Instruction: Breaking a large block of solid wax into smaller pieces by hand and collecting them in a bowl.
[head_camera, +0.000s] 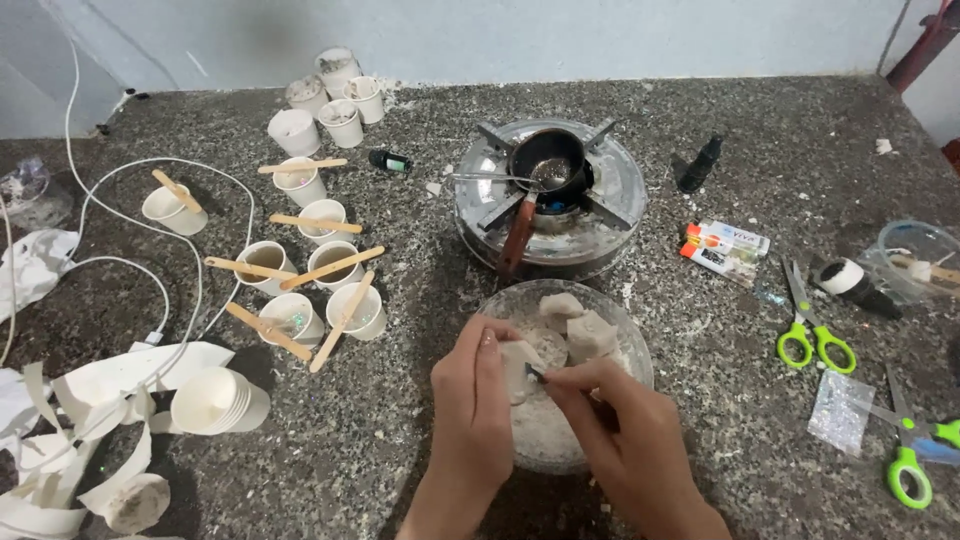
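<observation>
Left hand pinched round a white wax chunk above the glass bowl; right hand gripped a small dark blade against it. Worked on a speckled grey stone counter, littered with white crumbs, pale wall behind.

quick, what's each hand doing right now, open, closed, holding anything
Left hand: closed on a white wax chunk over the glass bowl.
Right hand: fingers pinched on a small dark tool against the chunk.

Flat rectangular packet, white with orange-red end: right of stove. Small clear glittery sachet: further right, nearer.
</observation>
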